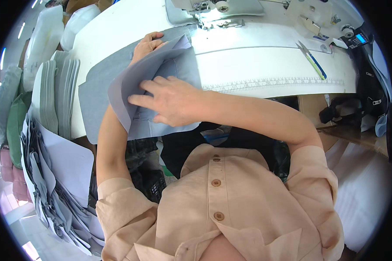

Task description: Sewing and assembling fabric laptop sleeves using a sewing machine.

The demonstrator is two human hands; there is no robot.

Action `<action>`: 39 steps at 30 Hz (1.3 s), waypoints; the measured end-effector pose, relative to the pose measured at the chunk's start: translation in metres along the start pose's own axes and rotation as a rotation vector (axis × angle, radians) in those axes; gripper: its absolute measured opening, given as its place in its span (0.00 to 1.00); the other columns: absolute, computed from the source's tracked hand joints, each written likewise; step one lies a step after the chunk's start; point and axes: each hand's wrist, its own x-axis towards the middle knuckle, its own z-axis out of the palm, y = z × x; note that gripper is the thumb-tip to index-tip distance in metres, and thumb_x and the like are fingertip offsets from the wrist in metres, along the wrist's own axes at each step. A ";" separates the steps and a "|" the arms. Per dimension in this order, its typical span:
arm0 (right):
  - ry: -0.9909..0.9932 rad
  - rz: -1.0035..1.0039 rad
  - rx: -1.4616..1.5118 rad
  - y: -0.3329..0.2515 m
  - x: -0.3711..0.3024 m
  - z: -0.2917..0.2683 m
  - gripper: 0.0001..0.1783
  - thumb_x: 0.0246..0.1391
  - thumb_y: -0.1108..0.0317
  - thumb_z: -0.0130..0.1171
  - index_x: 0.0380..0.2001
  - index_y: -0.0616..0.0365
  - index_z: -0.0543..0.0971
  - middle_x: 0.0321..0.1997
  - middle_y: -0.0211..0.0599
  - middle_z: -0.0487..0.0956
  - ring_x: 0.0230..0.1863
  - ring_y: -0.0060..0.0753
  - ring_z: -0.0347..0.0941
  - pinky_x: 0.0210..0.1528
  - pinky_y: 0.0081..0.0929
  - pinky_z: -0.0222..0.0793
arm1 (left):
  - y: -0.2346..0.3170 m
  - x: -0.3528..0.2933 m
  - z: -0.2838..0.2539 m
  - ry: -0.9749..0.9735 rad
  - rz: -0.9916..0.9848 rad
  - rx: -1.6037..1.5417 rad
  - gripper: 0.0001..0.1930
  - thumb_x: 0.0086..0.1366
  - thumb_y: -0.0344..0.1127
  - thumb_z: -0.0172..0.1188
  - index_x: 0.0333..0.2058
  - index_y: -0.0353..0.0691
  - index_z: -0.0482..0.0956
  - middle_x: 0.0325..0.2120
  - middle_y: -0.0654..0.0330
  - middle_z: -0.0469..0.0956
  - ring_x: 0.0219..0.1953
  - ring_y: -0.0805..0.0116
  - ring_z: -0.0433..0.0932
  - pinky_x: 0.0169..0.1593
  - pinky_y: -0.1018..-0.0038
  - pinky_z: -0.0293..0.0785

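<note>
Grey-blue fabric pieces (96, 82) lie layered at the left of the white table. A paler panel (122, 87) on top is lifted and curves up, leaning against my left forearm. Beyond its raised edge my left hand (147, 47) rests on the grey cloth, its visible fingers bent and apart; the panel hides part of it. My right hand (170, 99) is open over the fold, fingers spread and reaching to the panel's inner side. Stitched seam lines show on the lower layer (178, 69) beside it.
A sewing machine (215, 11) stands at the back. A ruler strip (274, 83) runs along the table's front, with green-and-blue thread snips (312, 61) at right. Stacked grey pieces (56, 95) stand left, above hanging cloth bundles (52, 187).
</note>
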 end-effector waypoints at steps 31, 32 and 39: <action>0.566 0.065 -0.296 0.085 -0.028 -0.008 0.09 0.34 0.72 0.58 0.25 0.60 0.75 0.35 0.35 0.73 0.38 0.38 0.66 0.39 0.28 0.65 | 0.016 -0.008 0.001 0.060 0.155 0.346 0.19 0.57 0.49 0.50 0.24 0.40 0.79 0.48 0.60 0.68 0.49 0.63 0.66 0.54 0.64 0.55; 0.483 -0.066 -0.355 0.087 -0.028 -0.007 0.08 0.32 0.72 0.56 0.22 0.60 0.75 0.32 0.36 0.73 0.37 0.37 0.66 0.38 0.28 0.65 | 0.016 -0.008 0.001 0.063 0.160 0.347 0.19 0.57 0.49 0.50 0.23 0.40 0.78 0.48 0.60 0.68 0.49 0.63 0.66 0.54 0.64 0.55; 0.245 -0.304 -0.384 0.072 -0.030 0.009 0.03 0.30 0.71 0.51 0.13 0.59 0.72 0.20 0.35 0.72 0.28 0.33 0.69 0.29 0.22 0.67 | 0.019 -0.014 0.003 0.095 0.278 0.415 0.19 0.55 0.50 0.52 0.21 0.39 0.77 0.46 0.59 0.69 0.48 0.63 0.66 0.53 0.64 0.55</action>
